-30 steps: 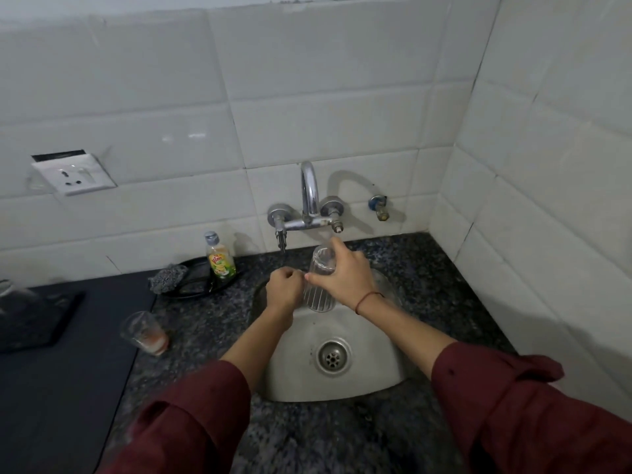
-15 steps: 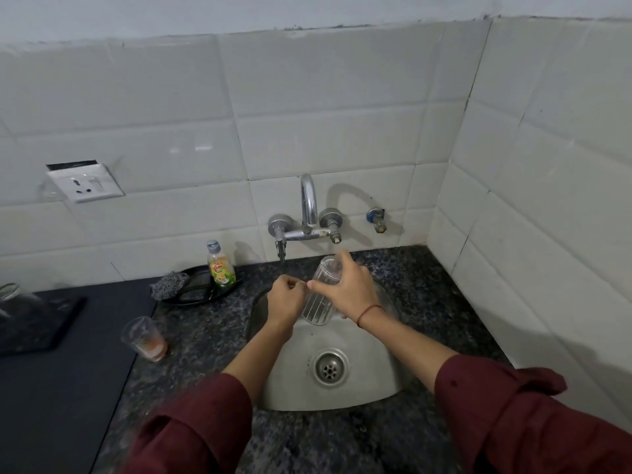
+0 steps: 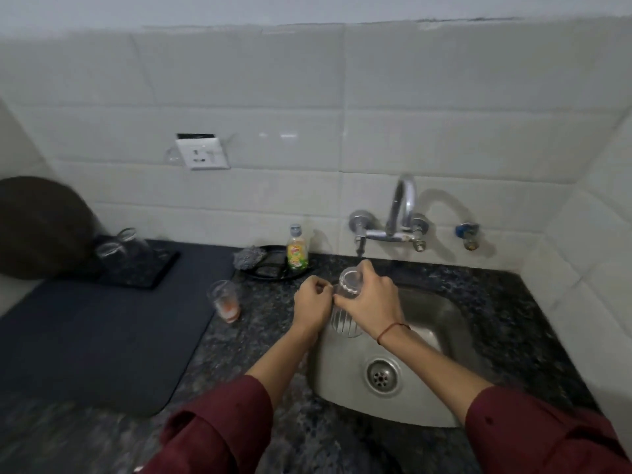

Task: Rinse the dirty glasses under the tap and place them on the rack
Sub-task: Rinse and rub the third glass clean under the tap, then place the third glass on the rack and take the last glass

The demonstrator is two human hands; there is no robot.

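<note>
My right hand (image 3: 371,301) grips a clear ribbed glass (image 3: 346,321) over the left edge of the steel sink (image 3: 441,323), just below the tap's spout (image 3: 359,249). The glass is tilted, one end up near my fingers. My left hand (image 3: 313,304) is curled beside the glass and touches its side. A second glass (image 3: 226,301) with orange residue stands on the granite counter left of the sink. On the black rack tray (image 3: 155,275) at the far left lie two clear glasses (image 3: 119,248).
A dish-soap bottle (image 3: 297,249) and a scrubber (image 3: 249,258) sit in a black dish behind the dirty glass. A dark mat (image 3: 92,340) covers the counter on the left. A dark round object (image 3: 37,227) leans at the far left. Tiled walls close the back and right.
The camera has swung left, so the sink sits further right and the rack tray with glasses has come into view. Both hands stay on the glass under the spout.
</note>
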